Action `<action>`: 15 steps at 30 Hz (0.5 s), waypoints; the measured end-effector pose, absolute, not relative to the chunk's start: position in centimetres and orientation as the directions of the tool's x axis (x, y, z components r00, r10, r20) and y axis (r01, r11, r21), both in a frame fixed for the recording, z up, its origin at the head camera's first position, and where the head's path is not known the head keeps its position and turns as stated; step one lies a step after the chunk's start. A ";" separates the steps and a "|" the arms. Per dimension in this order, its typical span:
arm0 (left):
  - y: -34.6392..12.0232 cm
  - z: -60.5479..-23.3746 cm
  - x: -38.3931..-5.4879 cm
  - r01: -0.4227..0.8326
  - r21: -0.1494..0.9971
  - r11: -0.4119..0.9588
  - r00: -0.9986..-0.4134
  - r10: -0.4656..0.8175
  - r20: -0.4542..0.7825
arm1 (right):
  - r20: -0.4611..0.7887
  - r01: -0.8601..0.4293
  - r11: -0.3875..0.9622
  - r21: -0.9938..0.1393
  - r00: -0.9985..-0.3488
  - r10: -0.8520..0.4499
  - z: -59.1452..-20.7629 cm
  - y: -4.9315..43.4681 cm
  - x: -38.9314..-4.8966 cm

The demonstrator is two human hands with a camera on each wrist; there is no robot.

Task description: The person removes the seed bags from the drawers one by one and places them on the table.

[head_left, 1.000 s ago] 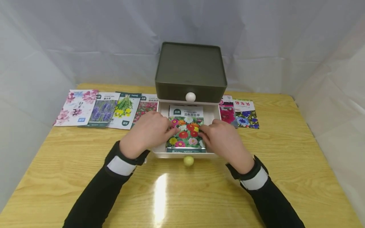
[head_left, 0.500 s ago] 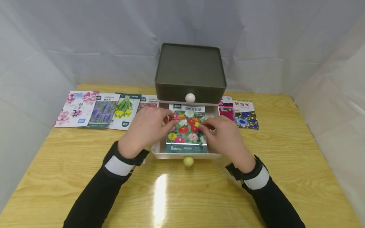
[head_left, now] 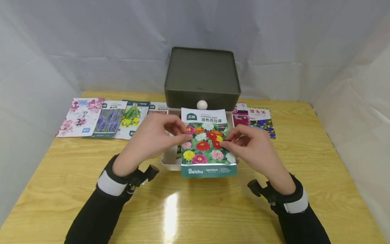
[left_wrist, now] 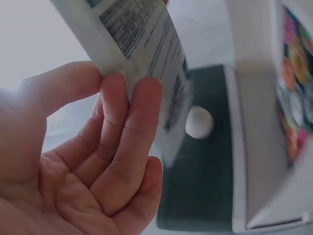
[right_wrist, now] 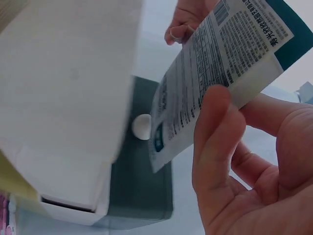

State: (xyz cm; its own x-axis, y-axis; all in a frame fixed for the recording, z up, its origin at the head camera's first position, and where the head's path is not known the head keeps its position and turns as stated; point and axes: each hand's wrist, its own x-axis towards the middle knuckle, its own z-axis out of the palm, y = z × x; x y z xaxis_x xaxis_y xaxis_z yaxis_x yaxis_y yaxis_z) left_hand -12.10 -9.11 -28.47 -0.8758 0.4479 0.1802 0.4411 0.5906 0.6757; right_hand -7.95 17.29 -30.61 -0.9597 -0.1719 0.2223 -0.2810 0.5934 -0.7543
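A seed packet (head_left: 207,144) with a printed picture of mixed flowers hangs above the pulled-out white drawer (head_left: 171,166). My left hand (head_left: 152,140) pinches its left edge between thumb and fingers. At the opposite edge my right hand (head_left: 254,147) pinches it too. Both wrist views show the printed back of the packet (left_wrist: 146,49), lifted apart from the drawer. Inside the drawer, in the left wrist view, another colourful flower packet (left_wrist: 296,73) shows. Behind stands the dark green drawer box (head_left: 202,69), its upper drawer closed with a white knob (head_left: 202,105). The lower drawer's knob is hidden.
Several seed packets lie overlapping on the wooden table (head_left: 304,169) left of the box, among them a pink blossom packet (head_left: 80,117) and a lavender one (head_left: 109,118). To the right lie a magenta flower packet (head_left: 240,118) and a blue flower packet (head_left: 262,123).
Both hands have raised the flower seed packet out of the drawer, up and toward the head camera. It now covers the lower drawer's front and yellow knob.
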 end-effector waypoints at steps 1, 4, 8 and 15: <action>-9.2 -28.2 -11.8 0.445 0.683 0.579 -0.873 0.452 0.185 | 0.218 -0.279 0.579 -0.766 -0.960 -0.174 -30.3 17.4 -7.7; -9.2 -27.8 -11.1 0.485 0.687 0.541 -0.852 0.467 0.235 | 0.209 -0.278 0.508 -0.815 -0.959 -0.189 -29.5 17.6 -7.0; -9.1 -27.7 -10.8 0.555 0.690 0.464 -0.810 0.492 0.321 | 0.218 -0.277 0.442 -0.853 -0.959 -0.181 -28.9 18.4 -6.9; -9.1 -28.4 -11.7 0.627 0.653 0.425 -0.755 0.538 0.375 | 0.251 -0.216 0.483 -0.849 -0.968 0.008 -28.5 21.7 -8.2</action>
State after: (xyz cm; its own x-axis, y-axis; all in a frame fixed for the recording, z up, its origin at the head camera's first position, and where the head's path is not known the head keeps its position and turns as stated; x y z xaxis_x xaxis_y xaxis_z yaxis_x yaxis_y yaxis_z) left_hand -11.67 -9.11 -28.36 -0.7550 0.5382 0.3746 0.6270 0.4253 0.6526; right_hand -8.17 21.69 -28.47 -0.9679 0.0081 0.2512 -0.2163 0.4828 -0.8486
